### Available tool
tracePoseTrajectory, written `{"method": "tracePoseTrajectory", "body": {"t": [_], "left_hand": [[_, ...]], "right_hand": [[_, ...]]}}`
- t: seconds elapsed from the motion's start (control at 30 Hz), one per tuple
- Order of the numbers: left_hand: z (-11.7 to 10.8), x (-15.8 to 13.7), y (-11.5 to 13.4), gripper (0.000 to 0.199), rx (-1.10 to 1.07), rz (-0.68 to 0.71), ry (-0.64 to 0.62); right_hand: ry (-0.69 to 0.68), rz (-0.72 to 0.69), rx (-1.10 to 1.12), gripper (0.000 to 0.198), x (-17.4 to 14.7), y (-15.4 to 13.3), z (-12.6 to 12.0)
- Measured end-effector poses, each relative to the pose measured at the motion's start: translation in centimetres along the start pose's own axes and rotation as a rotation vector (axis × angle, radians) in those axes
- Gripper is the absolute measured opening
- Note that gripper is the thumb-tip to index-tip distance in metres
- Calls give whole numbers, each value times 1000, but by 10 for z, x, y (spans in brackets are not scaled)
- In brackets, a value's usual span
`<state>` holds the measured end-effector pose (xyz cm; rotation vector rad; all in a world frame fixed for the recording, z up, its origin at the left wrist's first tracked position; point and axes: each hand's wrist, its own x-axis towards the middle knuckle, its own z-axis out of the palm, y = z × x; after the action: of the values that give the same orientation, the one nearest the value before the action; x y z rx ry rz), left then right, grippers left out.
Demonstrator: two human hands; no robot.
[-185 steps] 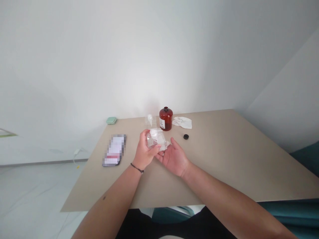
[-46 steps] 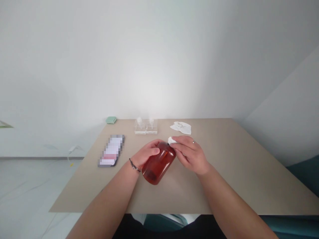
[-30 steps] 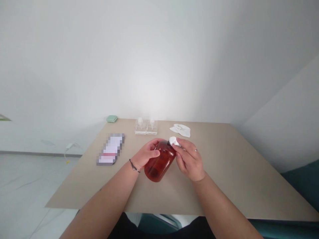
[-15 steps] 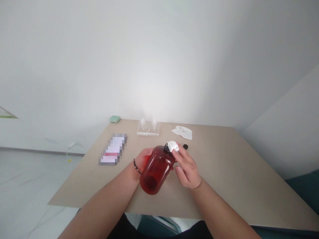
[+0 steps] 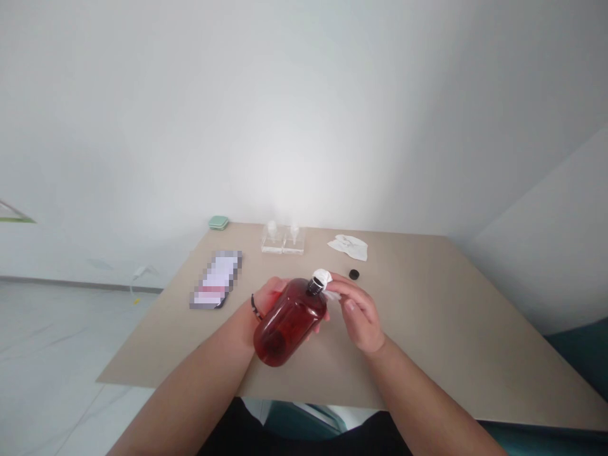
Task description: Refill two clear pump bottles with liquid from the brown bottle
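A reddish-brown see-through bottle (image 5: 291, 323) with a black neck is held tilted above the table, its mouth toward the upper right. My left hand (image 5: 272, 296) wraps around it from behind, and its fingertips show past the bottle's right side. A white tissue (image 5: 322, 277) lies over the bottle's mouth. My right hand (image 5: 357, 310) pinches the tissue there, fingers stretched toward the neck. On the table just beyond my right hand lies a small black cap (image 5: 354, 274).
A blurred-out phone (image 5: 217, 278) lies on the table (image 5: 427, 316) at left. Two clear square bottles (image 5: 283, 240) with whitish tops stand at the back. Right of them is a crumpled tissue (image 5: 350, 247). A green case (image 5: 218, 222) sits at the back left corner, near the wall.
The bottle has shifted a little left and leans further over. My right hand has turned, and the tissue has moved round the mouth, with part hanging below the fingers.
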<state>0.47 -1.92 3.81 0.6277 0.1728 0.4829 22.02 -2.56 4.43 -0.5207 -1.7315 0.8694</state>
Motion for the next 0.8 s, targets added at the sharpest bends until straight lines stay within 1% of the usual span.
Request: {"method": "tracePoseTrajectory", "body": {"t": [0.07,0.17,0.23,0.3,0.37,0.47,0.57,0.6,0.67,0.73,0.8], "left_hand": [[1,5,-1,56,61,56,47],[1,16,-4,49,155,133,124],[2,21,-5,47,204,147,150],[4,23,-5,47,234,138,167],[7,23,-4,48,249,115,185],[11,19,-2,46,228,86,210],[12,17,1,45,140,142,249],[11,17,2,44,112,190,273],[9,20,4,42,75,316,341],[6,23,5,41,73,462,426],[4,26,5,41,98,584,497]], "right_hand": [[-6,58,57,35,1,-1,2],[-38,100,138,34,4,-6,3],[-24,127,207,37,6,-9,4],[19,160,271,39,7,-10,5],[106,198,320,33,9,-9,6],[329,279,418,15,15,-1,4],[522,304,482,19,22,11,-4],[557,296,455,20,23,15,-7],[580,281,309,22,23,20,-10],[526,275,89,25,19,21,-8],[428,249,-111,27,15,17,-1]]}}
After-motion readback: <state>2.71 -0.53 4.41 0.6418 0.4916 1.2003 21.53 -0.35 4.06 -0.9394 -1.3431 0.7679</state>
